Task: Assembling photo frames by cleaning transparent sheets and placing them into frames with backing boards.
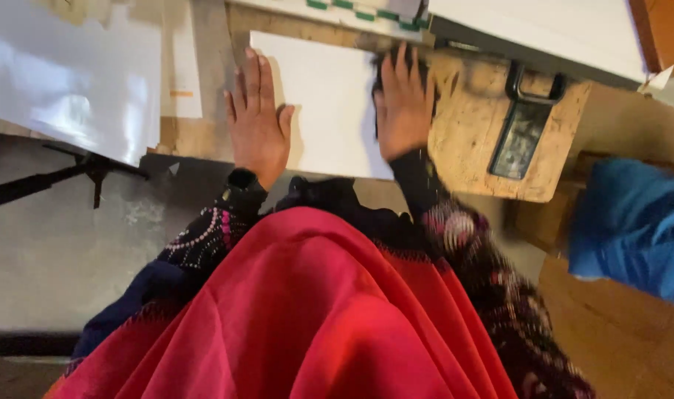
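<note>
A white sheet of paper (326, 103) lies on a worn wooden table (470, 125). My left hand (257, 118) rests flat on the sheet's left edge, fingers together and pointing away from me. My right hand (403, 103) lies flat on the sheet's right edge, fingers spread a little, over something dark that is blurred. Neither hand holds anything. Both arms wear dark patterned sleeves, and a red cloth (307, 310) covers my lap.
A dark rectangular tool with a black handle (521, 125) lies on the table to the right. More white sheets (78, 81) lie at left, a white board (544, 29) at the back. Someone's blue sleeve (632, 222) is at right.
</note>
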